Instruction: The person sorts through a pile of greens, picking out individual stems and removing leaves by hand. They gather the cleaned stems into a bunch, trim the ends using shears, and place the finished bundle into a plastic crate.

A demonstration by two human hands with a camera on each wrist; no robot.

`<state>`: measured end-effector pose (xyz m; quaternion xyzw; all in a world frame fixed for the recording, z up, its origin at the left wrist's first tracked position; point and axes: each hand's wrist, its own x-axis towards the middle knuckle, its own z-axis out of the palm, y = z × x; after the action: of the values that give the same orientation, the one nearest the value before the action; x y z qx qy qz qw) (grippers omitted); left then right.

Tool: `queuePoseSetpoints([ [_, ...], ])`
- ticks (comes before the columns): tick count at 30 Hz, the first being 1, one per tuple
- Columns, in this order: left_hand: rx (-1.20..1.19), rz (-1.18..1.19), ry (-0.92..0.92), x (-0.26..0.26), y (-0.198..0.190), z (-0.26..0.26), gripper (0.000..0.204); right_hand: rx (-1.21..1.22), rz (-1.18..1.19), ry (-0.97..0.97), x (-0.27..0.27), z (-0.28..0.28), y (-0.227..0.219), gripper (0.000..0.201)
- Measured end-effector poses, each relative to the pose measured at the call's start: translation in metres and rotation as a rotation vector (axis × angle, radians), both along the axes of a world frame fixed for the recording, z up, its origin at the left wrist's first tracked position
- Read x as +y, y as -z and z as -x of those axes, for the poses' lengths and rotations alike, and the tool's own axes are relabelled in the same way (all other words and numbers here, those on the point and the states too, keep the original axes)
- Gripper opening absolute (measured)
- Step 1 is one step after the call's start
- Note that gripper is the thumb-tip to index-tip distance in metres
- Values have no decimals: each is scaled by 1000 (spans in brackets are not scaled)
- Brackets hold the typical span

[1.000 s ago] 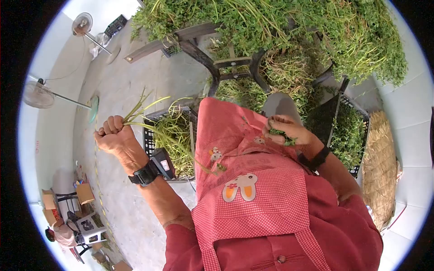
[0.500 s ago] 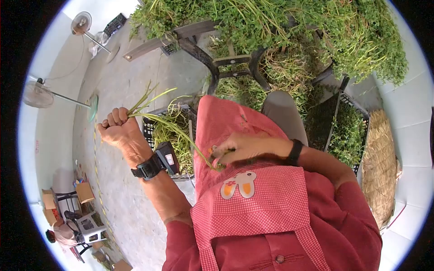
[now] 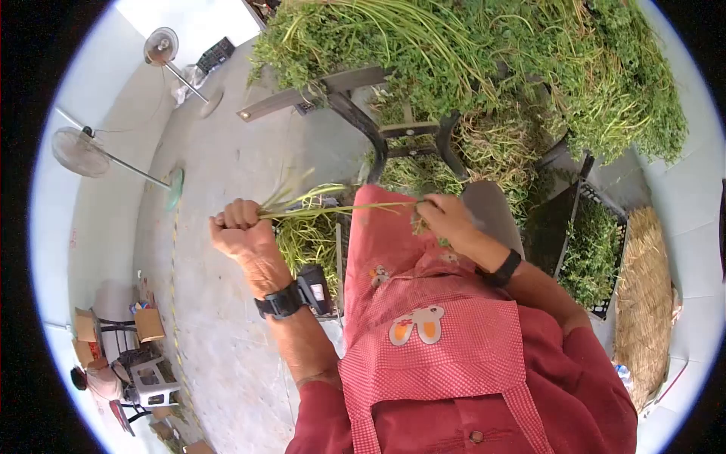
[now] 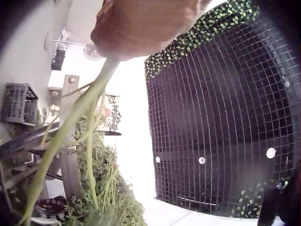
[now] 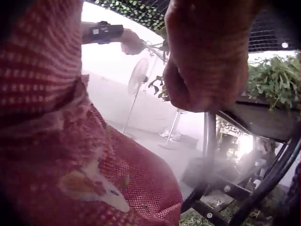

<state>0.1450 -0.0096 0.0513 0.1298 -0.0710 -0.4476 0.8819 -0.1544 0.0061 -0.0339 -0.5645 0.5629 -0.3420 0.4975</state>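
Observation:
My left hand is closed in a fist round a small bunch of long green stems. The stems run level to the right, across the red checked apron. My right hand pinches their leafy far end above my lap. In the left wrist view the left hand fills the top and the stems hang out below it. The right wrist view shows the right hand curled close to the lens, with the left hand far behind it.
A black crate of cut greens sits on the floor under my hands. A big heap of greens covers a metal-legged table ahead. Another black crate and a straw mat lie right. Two fans stand left.
My right hand rose from my lap to the stems' far end and took hold of it. The left hand shifted right, and the stems now lie level between both hands.

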Motion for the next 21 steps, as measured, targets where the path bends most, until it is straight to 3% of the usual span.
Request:
queuePoseSetpoints([
  [4,35,54,115,-1,9,19,36,-120,18,163,-10,9,31,26],
  [6,34,27,128,-2,11,32,36,214,149,185,-11,17,30,26],
  [7,32,-12,142,-3,12,35,36,217,157,186,-13,21,26,26],
  [9,68,36,194,-5,16,26,37,-156,-210,539,-16,29,15,23],
  [11,12,102,101,-3,13,3,38,-657,-312,677,-28,78,59,18],
  [12,52,145,135,5,1,1,41,-654,-306,676,-30,105,77,18],
  [14,39,145,123,10,-2,2,43,-1036,-321,357,-24,134,97,20],
  [15,22,146,117,12,-2,2,45,-1036,-326,353,-23,135,102,20],
  [17,48,113,96,8,5,6,43,-815,-442,345,-16,123,70,22],
  [18,99,78,139,4,10,7,43,-749,-323,354,-3,95,26,25],
  [19,151,41,182,2,12,11,42,-748,-318,352,-6,82,21,25],
  [21,150,41,169,0,13,24,42,-577,-262,-132,-10,61,16,25],
])
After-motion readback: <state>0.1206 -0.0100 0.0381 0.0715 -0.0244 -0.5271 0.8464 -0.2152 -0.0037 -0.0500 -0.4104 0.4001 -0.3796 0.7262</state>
